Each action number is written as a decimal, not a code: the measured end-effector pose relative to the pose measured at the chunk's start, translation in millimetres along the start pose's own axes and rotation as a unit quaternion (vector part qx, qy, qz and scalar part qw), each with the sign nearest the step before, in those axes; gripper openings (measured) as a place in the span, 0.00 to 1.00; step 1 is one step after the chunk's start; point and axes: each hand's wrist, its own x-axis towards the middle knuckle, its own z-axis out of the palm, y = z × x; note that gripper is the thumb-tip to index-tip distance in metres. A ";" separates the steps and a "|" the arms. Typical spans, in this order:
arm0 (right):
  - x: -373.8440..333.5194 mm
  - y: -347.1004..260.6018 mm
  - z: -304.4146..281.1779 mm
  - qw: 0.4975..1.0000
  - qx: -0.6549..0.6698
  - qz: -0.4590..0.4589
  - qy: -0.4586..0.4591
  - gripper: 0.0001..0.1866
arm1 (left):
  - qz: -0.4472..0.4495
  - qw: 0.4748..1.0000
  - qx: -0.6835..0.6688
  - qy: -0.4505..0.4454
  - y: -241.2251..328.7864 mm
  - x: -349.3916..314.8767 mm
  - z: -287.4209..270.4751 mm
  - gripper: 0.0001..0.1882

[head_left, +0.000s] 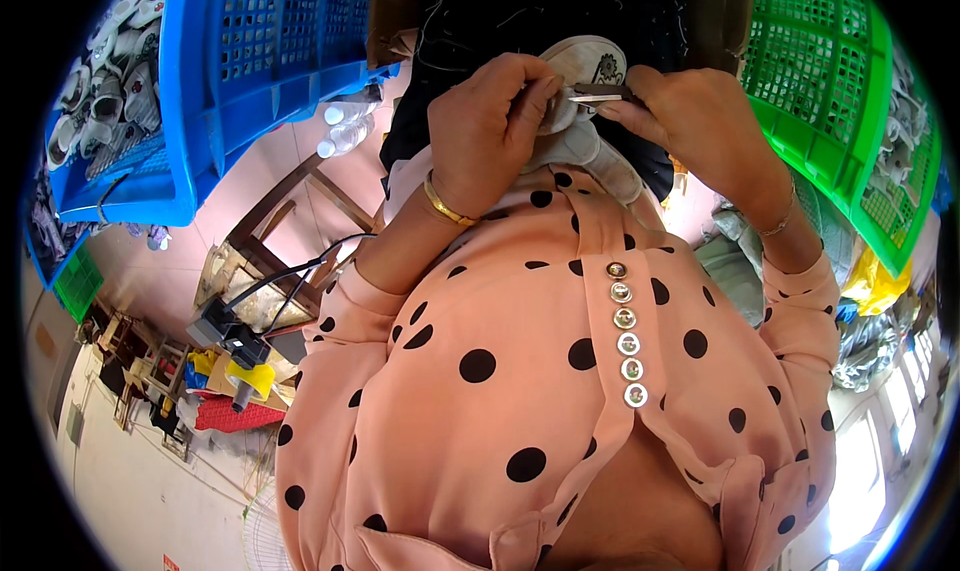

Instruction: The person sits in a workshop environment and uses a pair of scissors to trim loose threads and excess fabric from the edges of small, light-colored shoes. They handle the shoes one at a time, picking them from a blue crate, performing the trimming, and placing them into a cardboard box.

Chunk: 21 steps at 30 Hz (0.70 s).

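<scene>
Top center, left hand [487, 126] pinching a pale shoe [583, 59], right hand [692, 116] gripping a small metal tool [598, 98]. Blue crate [195, 86] upper left, green crate [805, 116] upper right.

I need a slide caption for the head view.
Left hand holds a pale patterned piece; right hand, a bladed tool.

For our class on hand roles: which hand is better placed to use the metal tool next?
Probably the right hand: it holds the metal tool, while the left hand grips the shoe.
</scene>
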 end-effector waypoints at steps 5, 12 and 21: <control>3.0 -6.7 -3.9 1.000 -0.018 0.011 -0.002 0.25 | -0.070 0.995 -0.070 0.010 -3.0 -5.2 1.5 0.03; 7.8 -22.2 21.9 0.950 0.283 0.121 0.044 0.24 | -0.200 0.942 -0.266 0.038 -7.2 -11.7 -1.3 0.06; 14.5 -41.2 50.9 0.894 0.369 0.239 0.087 0.17 | -0.190 0.948 -0.254 0.000 -10.4 -12.3 -10.8 0.05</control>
